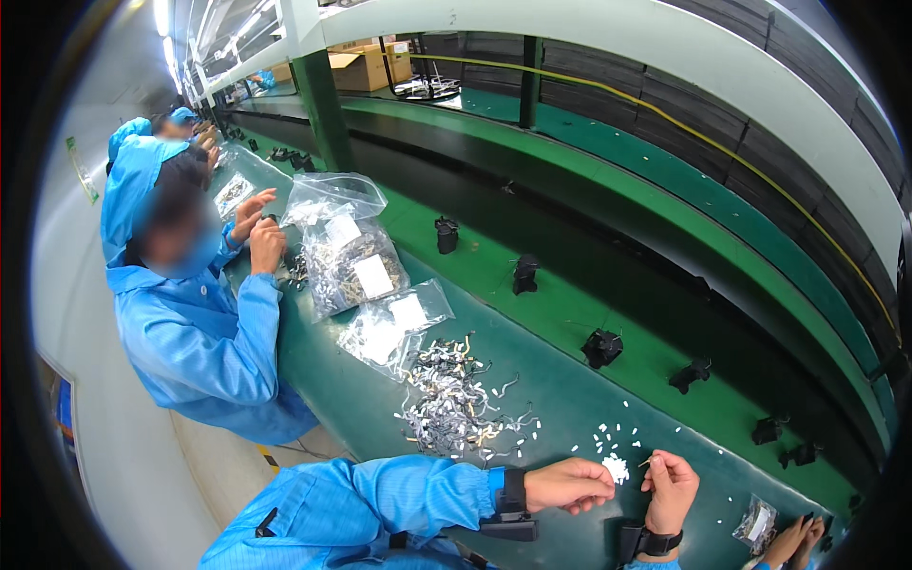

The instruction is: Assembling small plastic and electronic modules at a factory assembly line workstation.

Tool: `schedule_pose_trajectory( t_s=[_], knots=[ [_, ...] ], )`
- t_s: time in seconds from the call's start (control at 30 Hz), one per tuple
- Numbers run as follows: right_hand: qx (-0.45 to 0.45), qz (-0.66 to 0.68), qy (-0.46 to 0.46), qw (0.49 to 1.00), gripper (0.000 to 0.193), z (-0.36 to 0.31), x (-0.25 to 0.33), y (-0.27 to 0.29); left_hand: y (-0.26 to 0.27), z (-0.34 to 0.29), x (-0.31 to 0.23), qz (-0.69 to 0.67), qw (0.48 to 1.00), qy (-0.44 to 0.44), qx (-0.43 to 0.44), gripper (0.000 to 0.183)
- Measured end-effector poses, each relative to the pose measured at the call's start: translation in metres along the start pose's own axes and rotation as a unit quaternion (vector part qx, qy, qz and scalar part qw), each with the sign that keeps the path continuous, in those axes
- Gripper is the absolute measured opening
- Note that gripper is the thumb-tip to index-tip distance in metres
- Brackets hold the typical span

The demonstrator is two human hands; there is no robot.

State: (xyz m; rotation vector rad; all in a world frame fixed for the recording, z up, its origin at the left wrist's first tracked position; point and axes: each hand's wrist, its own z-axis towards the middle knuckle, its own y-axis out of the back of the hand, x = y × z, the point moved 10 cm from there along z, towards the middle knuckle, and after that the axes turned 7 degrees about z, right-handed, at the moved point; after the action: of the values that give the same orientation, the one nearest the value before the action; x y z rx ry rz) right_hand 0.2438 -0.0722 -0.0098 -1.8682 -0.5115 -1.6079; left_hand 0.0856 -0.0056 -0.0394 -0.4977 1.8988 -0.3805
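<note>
My left hand (568, 484) reaches in from the left in a blue sleeve, its fingers pressed together beside a small heap of white tube-like pieces (616, 468). Whatever those fingers may hold is too small or hidden to name. On the other side of the heap, my right hand (671, 486) is raised, with thumb and forefinger pinching a thin tan strip (647, 463). More white bits lie scattered around the heap. A large tangled pile of short black, white and yellowish wires (456, 394) spreads over the green table to the left of my hands.
Clear plastic bags (347, 256) of parts stand beyond the wire pile. A co-worker (190, 313) in blue sits at left; another person's hands (796, 541) work at the lower right beside a small bag (757, 522). Black parts (601, 349) line the green conveyor (560, 309).
</note>
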Motion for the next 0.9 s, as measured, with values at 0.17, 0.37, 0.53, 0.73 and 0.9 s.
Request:
schedule_pose_trajectory(
  t_s=[0.17,0.37,0.53,0.73,0.9],
  knots=[
    [-0.004,0.002,0.006,1.0,0.014,0.001,0.002,0.0,0.001,0.005,0.002,0.003,1.0,-0.005,0.004,0.019],
    [0.006,-0.018,0.005,1.0,0.016,0.003,0.001,0.0,-0.002,0.005,0.0,0.022,1.0,-0.015,0.013,0.019],
    [-0.002,-0.003,0.005,1.0,0.015,0.003,0.001,0.001,-0.003,0.002,-0.006,0.075,0.996,-0.052,0.0,0.019],
    [0.0,-0.004,0.008,1.0,0.015,0.002,-0.002,0.003,-0.01,-0.003,-0.017,0.151,0.983,-0.101,-0.011,0.018],
    [-0.003,-0.006,0.016,1.0,0.014,0.0,0.003,0.001,-0.009,-0.003,-0.018,0.193,0.975,-0.112,-0.013,0.017]
  ],
)
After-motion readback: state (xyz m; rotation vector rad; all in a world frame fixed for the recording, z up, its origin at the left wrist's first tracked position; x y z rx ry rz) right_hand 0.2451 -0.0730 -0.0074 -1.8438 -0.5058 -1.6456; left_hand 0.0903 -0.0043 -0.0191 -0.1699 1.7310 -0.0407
